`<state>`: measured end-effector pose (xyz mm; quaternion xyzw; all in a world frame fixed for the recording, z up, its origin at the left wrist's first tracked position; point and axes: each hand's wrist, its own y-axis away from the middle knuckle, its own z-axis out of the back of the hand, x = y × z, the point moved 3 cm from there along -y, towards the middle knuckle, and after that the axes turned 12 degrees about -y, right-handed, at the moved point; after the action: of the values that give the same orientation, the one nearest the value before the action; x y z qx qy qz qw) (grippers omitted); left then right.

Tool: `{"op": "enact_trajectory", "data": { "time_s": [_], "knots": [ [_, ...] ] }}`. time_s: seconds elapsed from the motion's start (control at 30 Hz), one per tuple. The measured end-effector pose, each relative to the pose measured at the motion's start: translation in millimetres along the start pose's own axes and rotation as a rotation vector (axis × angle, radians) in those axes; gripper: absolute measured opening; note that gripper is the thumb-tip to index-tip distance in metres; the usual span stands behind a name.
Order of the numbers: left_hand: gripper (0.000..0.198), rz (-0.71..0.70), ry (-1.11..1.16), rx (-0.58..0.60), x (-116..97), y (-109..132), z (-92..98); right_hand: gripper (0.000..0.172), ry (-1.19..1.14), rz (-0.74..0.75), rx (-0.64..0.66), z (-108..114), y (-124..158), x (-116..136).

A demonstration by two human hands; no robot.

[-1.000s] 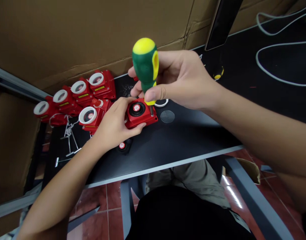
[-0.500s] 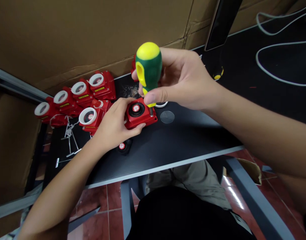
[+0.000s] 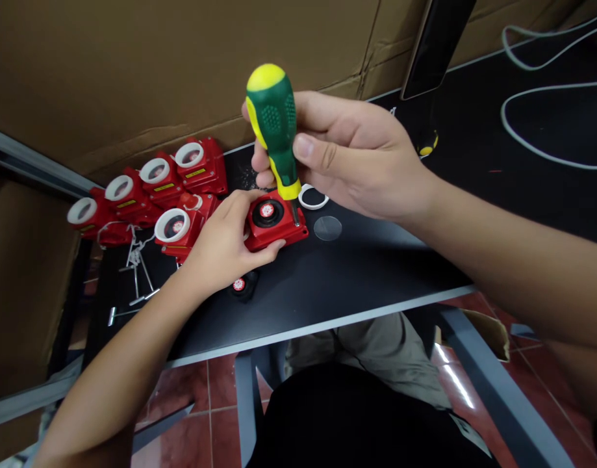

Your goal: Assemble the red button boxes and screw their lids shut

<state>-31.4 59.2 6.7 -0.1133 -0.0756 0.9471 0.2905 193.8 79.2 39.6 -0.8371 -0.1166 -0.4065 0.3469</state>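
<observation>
My right hand (image 3: 349,153) is wrapped round the green and yellow handle of a screwdriver (image 3: 273,130). The tool stands nearly upright, its thin shaft down on the right near corner of a small red box (image 3: 275,224) with a black round centre. My left hand (image 3: 225,244) grips that red box from its left side and holds it on the black table (image 3: 356,273). A white ring (image 3: 312,197) and a clear round disc (image 3: 327,227) lie just right of the box.
Several more red boxes with white rings (image 3: 154,188) are lined up at the back left, against a cardboard wall (image 3: 156,65). Small metal pins (image 3: 135,273) lie in front of them. A black round part (image 3: 240,286) lies below my left hand. White cables (image 3: 546,97) run at the far right.
The screwdriver handle has turned in my right hand, and my thumb has shifted higher on the grip. The red box and my left hand have stayed put.
</observation>
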Motion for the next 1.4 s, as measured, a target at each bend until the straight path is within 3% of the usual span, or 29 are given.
{"op": "enact_trajectory", "data": {
  "time_s": [0.2, 0.37, 0.6, 0.8, 1.03, 1.27, 1.4],
  "knots": [
    [0.066, -0.021, 0.034, 0.000, -1.6, 0.4, 1.3, 0.025, 0.200, 0.029, 0.081, 4.2, 0.4, 2.2],
    [0.058, -0.014, 0.056, -0.003, -1.4, 0.5, 1.0, 0.044, 0.300, -0.046, 0.023, 10.5, -1.5, 3.0],
    [0.069, 0.012, 0.033, 0.007, -1.6, 0.3, 1.7, 0.012, 0.243, -0.056, 0.037, 3.7, -4.5, 9.1],
    [0.063, 0.015, 0.015, 0.020, -1.9, 0.1, 2.0, 0.021, 0.310, -0.033, 0.085, -2.5, -0.3, 7.0],
    [0.061, -0.019, 0.047, -0.008, -0.6, 0.0, 1.2, 0.038, 0.233, 0.071, 0.014, -10.3, 2.0, -0.6],
    [0.071, -0.001, 0.014, 0.010, 0.5, -0.1, 1.9, 0.028, 0.383, 0.029, 0.037, -2.8, -0.4, 5.7],
    [0.066, -0.008, 0.025, 0.003, 0.4, -0.5, 1.9, 0.031, 0.223, 0.054, -0.003, -4.6, -0.7, 6.1]
  ]
}}
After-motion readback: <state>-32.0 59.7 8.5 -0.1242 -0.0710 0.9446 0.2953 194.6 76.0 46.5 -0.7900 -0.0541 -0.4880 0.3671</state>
